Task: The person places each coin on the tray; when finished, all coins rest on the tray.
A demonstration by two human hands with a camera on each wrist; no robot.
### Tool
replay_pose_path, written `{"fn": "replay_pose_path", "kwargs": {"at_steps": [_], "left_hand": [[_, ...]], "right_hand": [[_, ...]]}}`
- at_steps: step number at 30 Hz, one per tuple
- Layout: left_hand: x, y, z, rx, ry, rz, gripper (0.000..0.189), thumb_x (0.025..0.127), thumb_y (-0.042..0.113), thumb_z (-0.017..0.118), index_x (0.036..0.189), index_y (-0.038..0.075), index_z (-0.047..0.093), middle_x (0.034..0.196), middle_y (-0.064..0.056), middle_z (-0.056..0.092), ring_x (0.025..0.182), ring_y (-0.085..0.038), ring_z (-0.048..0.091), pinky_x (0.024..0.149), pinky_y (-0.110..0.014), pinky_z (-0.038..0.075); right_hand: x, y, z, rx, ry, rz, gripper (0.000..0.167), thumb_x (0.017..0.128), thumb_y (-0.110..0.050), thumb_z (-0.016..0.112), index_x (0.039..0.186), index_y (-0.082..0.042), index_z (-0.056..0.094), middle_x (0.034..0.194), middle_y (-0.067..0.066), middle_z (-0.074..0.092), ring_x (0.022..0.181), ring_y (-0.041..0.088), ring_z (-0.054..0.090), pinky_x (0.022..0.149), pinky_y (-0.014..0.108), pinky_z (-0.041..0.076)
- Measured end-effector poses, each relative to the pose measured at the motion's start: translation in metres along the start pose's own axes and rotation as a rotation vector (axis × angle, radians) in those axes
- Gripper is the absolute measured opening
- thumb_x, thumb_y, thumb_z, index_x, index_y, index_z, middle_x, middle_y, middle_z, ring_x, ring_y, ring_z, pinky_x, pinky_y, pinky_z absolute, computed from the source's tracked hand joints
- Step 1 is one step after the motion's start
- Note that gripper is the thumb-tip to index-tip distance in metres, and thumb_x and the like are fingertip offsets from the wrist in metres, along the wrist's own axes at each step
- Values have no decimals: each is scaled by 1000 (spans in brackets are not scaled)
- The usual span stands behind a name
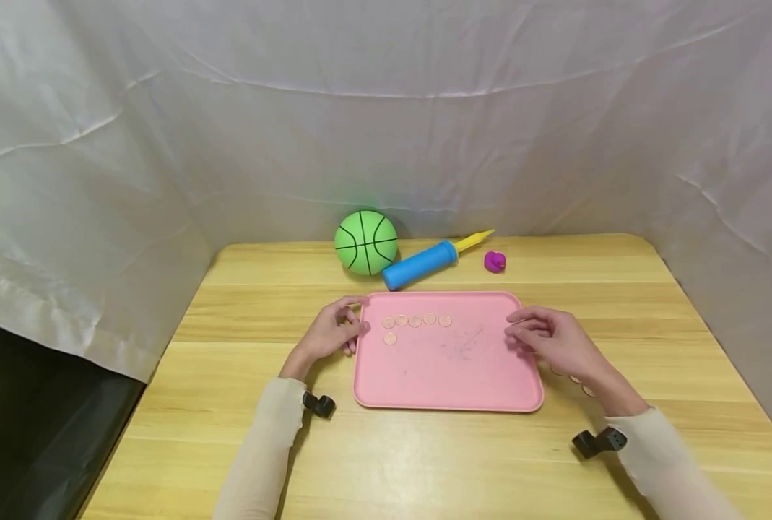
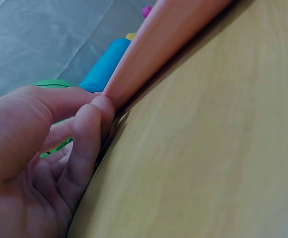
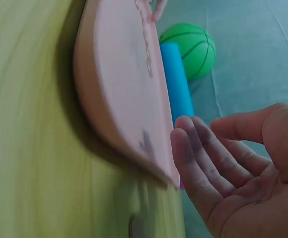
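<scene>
A pink tray (image 1: 450, 383) lies on the wooden table, with several copper-coloured coins (image 1: 414, 321) in a row near its far left corner and a single coin (image 1: 390, 339) just below them. My left hand (image 1: 327, 331) pinches the tray's left rim; in the left wrist view the thumb and fingers (image 2: 87, 119) meet at that edge. Over the right side of the tray hovers my right hand (image 1: 554, 339), its fingers (image 3: 183, 148) loosely bent with nothing between them. Partly hidden by that hand, a few coins (image 1: 588, 391) lie on the table beside the tray.
Behind the tray stand a green ball (image 1: 366, 243) with black lines and a blue hand pump (image 1: 421, 266) with a yellow nozzle. A small purple object (image 1: 495, 261) sits to their right. Grey cloth (image 1: 424, 144) hangs around the table (image 1: 230, 433).
</scene>
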State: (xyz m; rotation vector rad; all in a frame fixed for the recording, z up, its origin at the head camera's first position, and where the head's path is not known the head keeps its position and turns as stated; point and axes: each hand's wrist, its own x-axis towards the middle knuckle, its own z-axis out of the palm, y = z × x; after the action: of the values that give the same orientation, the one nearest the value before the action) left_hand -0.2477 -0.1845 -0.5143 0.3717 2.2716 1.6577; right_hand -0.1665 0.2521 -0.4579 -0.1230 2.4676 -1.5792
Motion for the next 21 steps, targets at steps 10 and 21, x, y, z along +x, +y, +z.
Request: {"fn": "replay_pose_path", "kwargs": {"at_steps": [10, 21], "left_hand": [[-1, 0, 0, 2, 1, 0, 54, 103, 2, 70, 155, 10, 57, 94, -10, 64, 55, -14, 63, 46, -22, 57], [0, 0, 1, 6, 4, 2, 55, 103, 2, 71, 155, 10, 57, 95, -10, 64, 56, -13, 63, 47, -22, 57]], "right_hand": [[-11, 19, -24, -211, 62, -74, 35, 107, -27, 74, 133, -4, 72, 117, 15, 81, 99, 8, 75, 82, 16, 62], [-21, 37, -36, -279, 27, -132, 36, 95, -10, 86, 127, -2, 74, 110, 11, 82, 92, 2, 73, 76, 19, 64]]}}
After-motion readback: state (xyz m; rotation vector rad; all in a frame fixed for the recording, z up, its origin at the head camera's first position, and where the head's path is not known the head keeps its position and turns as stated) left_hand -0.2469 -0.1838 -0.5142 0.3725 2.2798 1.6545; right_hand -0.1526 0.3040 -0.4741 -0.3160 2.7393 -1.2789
